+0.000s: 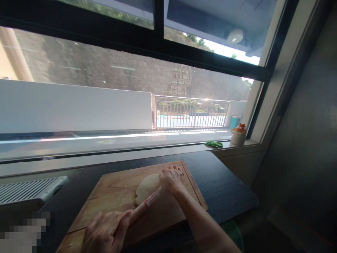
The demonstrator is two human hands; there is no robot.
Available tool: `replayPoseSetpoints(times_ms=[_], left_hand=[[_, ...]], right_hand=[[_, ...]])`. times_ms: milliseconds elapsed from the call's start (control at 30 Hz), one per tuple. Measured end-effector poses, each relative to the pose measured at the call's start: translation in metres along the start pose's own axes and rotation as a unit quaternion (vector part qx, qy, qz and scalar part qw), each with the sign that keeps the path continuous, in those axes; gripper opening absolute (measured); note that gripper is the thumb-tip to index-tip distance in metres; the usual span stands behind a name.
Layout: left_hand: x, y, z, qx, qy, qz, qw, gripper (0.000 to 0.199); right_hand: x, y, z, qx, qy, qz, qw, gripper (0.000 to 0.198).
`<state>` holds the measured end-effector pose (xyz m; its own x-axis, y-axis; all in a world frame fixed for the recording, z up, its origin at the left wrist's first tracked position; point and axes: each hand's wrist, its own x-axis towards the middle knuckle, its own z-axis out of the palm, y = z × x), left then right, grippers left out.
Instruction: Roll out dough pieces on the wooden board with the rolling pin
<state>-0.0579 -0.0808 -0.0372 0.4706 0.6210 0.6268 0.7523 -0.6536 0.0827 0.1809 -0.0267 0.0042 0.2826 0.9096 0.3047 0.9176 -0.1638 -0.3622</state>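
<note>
A pale, flat round of dough lies on a wooden board. Across the dough's near right side runs a wooden rolling pin with a reddish mark on it, slanting up to the right. My left hand is closed over its near end, the thumb lying along it. At the far end my right hand curls over the pin, covering that end and the dough's right edge. The fingertips of both hands are partly hidden.
The board rests on a dark table below a window. A green cloth and a white container with an orange top are on the sill. A white slatted unit stands left; something green shows below the table's right side.
</note>
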Motion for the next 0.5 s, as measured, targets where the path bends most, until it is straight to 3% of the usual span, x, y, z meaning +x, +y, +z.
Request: replayPoseSetpoints(times_ms=[233,500], left_hand=[[0.002,-0.004,-0.002,-0.015,-0.004,-0.047,0.999,0.038],[-0.010,0.014,-0.009,0.016,0.032,0.056,0.998,0.030]], right_hand=[[0.019,-0.017,0.001,0.010,-0.028,0.013,0.999,0.029],[-0.028,0.022,-0.006,-0.017,0.008,-0.072,0.997,0.031]])
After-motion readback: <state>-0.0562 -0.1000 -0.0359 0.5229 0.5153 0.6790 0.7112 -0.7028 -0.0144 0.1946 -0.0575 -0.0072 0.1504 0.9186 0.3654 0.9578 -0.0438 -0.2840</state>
